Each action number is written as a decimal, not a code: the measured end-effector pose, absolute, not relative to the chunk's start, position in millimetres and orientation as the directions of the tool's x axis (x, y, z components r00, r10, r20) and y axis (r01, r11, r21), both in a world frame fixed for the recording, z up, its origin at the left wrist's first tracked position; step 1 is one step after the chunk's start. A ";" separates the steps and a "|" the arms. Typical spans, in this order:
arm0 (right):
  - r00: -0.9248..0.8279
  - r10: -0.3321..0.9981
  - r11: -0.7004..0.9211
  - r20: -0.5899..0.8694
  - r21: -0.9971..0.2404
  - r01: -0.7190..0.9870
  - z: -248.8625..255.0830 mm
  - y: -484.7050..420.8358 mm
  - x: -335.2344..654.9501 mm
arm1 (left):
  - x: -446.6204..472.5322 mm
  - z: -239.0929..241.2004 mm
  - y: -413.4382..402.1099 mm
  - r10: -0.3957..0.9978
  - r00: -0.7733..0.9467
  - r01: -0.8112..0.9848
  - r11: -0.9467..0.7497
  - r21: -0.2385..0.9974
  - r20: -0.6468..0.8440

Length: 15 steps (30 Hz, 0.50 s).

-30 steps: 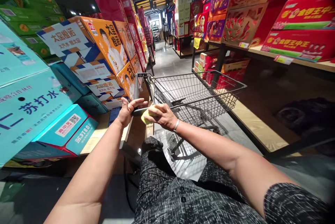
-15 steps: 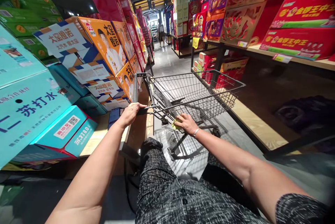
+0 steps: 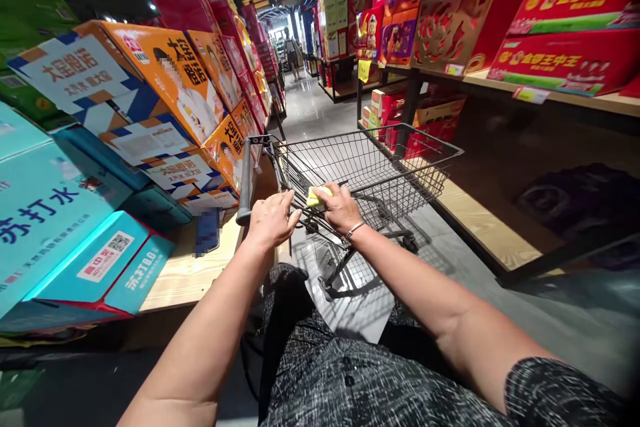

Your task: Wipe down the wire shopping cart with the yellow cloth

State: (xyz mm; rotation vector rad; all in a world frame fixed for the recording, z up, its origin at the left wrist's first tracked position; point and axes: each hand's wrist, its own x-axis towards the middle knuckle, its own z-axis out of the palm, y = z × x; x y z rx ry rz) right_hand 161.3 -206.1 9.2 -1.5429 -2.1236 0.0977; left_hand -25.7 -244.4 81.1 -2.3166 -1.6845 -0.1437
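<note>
A grey-black wire shopping cart (image 3: 423, 177) stands tilted in my view just ahead of me, with its basket to the right. My left hand (image 3: 273, 219) is closed over the cart's handle (image 3: 245, 190), thumb toward the right; the bar under the palm is hidden. In my right hand (image 3: 341, 209) a folded yellow cloth (image 3: 319, 196) is pinched between thumb and fingers, close above the wires at the cart's near end. A bracelet circles the right wrist.
Stacked orange drink cartons (image 3: 170, 80) and turquoise cartons (image 3: 60, 207) line the left shelf, where a dark blue phone-like object (image 3: 207, 230) lies. Red gift boxes (image 3: 560, 60) fill the right shelf. A person (image 3: 291, 54) is far down the aisle.
My right hand has lifted the yellow cloth up and left, away from the lower wires. My left hand has shifted slightly right and down along the handle. The view has swung a little right.
</note>
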 end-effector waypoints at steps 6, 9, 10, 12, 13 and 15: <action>0.046 0.925 0.100 0.376 -0.360 0.928 -18.0 -158.9 266.3 | -34.7 70.7 -242.2 0.888 0.353 0.934 -0.316 -0.166 0.294; 0.137 0.889 0.050 0.437 -0.390 0.919 -32.8 -143.3 293.2 | -31.9 71.7 -238.6 0.890 0.353 0.933 -0.311 -0.183 0.289; 0.138 0.877 0.064 0.460 -0.397 0.916 -37.5 -141.7 291.7 | -30.6 72.0 -237.5 0.889 0.353 0.933 -0.309 -0.186 0.294; 0.098 0.857 0.136 0.507 -0.405 0.904 -44.9 -144.6 272.8 | -28.7 72.2 -235.3 0.883 0.345 0.937 -0.305 -0.172 0.317; 0.068 0.846 0.184 0.528 -0.409 0.894 -47.0 -148.8 256.9 | -28.3 72.2 -234.2 0.882 0.336 0.941 -0.299 -0.158 0.332; -0.003 0.825 0.289 0.565 -0.418 0.862 -46.5 -161.4 218.6 | -29.1 72.3 -231.7 0.882 0.310 0.950 -0.282 -0.131 0.355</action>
